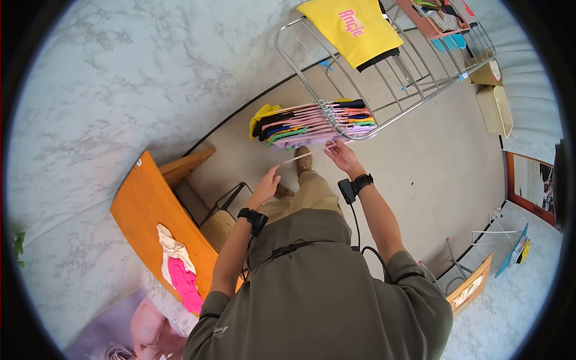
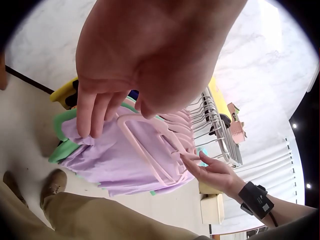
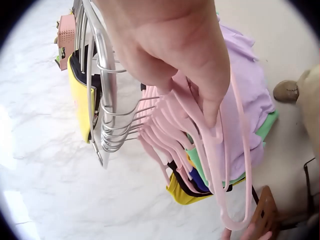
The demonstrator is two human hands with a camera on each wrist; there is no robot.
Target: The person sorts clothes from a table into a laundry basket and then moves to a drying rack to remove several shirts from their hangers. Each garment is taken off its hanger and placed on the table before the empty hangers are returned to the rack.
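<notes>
My right hand pinches a bare pink clothes hanger near its hook end, with the thumb and fingers around its neck. At the far end of this hanger is my left hand, its fingers fairly straight and the fingertips right beside the plastic. Just beyond both hands hangs a row of clothes on pink hangers, with a lavender garment nearest. Green, black, blue and yellow garments show behind it. Their metal hooks hang on the end bar of a metal rack.
On the rack lie a yellow cloth item with pink lettering and a pink basket of clothes. An orange wooden table at left bears white and pink cloths. A chair stands beside it. Beige bins stand at right.
</notes>
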